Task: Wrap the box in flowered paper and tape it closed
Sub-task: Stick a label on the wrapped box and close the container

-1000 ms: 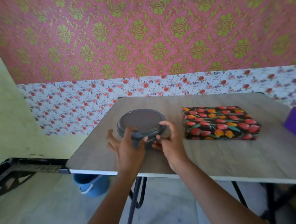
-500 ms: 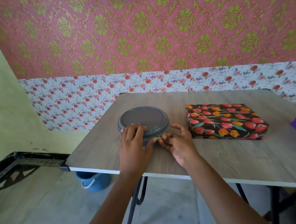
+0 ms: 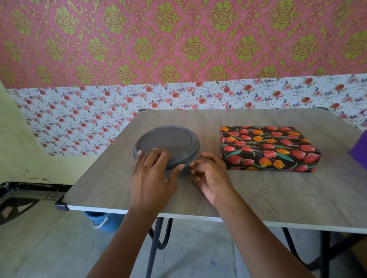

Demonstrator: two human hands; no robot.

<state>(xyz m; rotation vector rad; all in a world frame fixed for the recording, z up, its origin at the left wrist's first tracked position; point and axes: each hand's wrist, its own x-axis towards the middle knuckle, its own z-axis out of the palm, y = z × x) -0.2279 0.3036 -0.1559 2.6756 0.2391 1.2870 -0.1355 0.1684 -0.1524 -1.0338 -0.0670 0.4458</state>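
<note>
Grey lid (image 3: 167,139) is pressed under the left hand's (image 3: 153,179) flat fingers (image 3: 155,155), its rim pinched by the right hand (image 3: 210,178) (the box (image 3: 269,148) looks wrapped already). Prising upward is called for next.

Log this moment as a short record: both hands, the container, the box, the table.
left hand: fingers flat on the lid of the grey container
right hand: fingers curled, apparently pinching the lid's near rim
grey container: lidded, on the table, left of the box
box: wrapped in flowered paper, untouched by either hand
under table: blue bucket
</note>
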